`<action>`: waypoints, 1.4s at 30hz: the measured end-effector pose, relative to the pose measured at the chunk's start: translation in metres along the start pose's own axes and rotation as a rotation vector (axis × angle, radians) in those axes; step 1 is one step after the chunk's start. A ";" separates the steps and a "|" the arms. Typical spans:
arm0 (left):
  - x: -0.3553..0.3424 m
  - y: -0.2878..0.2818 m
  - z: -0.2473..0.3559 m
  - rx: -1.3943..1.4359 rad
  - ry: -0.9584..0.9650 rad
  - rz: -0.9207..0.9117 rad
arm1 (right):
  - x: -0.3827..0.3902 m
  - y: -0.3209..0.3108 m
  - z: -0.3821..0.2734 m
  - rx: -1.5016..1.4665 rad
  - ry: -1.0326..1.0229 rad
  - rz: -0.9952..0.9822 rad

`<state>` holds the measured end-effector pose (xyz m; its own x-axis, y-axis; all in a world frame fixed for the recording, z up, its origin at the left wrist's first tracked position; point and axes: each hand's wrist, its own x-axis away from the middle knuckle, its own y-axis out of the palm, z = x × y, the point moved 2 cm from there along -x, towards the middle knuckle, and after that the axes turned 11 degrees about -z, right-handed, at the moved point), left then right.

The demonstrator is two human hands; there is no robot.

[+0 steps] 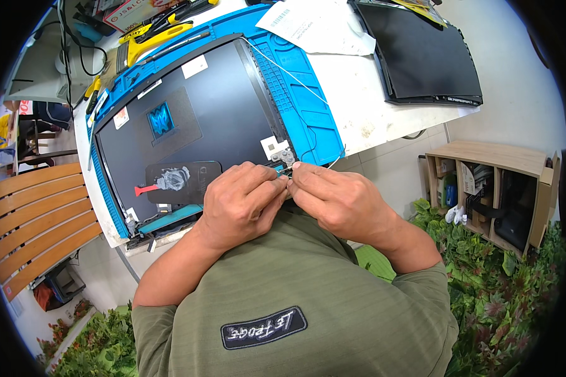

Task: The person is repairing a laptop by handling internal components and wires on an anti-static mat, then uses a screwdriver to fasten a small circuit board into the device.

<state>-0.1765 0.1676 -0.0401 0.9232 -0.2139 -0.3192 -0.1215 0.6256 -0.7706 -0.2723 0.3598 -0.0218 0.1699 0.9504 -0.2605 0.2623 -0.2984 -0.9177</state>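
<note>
A dark laptop lid lies on a blue repair mat, with a metal hinge at its near right corner. Both hands meet at that corner. My left hand is closed, thumb and fingertips pinched together just below the hinge. Opposite it, my right hand is pinched too, its fingertips touching the hinge's end. Whatever lies between the fingers is small and mostly hidden. Left of my left hand, a black rectangular plate smeared with grey paste rests on the lid, a small red spatula on it.
A thin white cable crosses the mat's right side. Yellow-handled tools and a brush lie at the far left. A crumpled white bag and a black panel are at the far right. Beside the table stand an orange bench and wooden shelf.
</note>
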 end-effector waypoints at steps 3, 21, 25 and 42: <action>0.000 0.000 0.000 0.006 -0.006 -0.002 | -0.001 -0.004 -0.001 -0.017 0.016 -0.054; 0.000 -0.001 0.000 0.031 -0.019 -0.018 | -0.006 -0.005 -0.001 -0.001 0.005 -0.036; 0.000 -0.001 -0.001 0.035 -0.020 -0.019 | -0.006 -0.004 0.000 0.001 0.007 -0.042; 0.000 -0.012 0.006 -0.002 -0.101 -0.068 | -0.007 -0.007 -0.003 0.010 0.026 -0.070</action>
<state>-0.1724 0.1648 -0.0274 0.9614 -0.1793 -0.2089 -0.0578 0.6105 -0.7899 -0.2728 0.3550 -0.0129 0.1764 0.9664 -0.1872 0.2651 -0.2298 -0.9364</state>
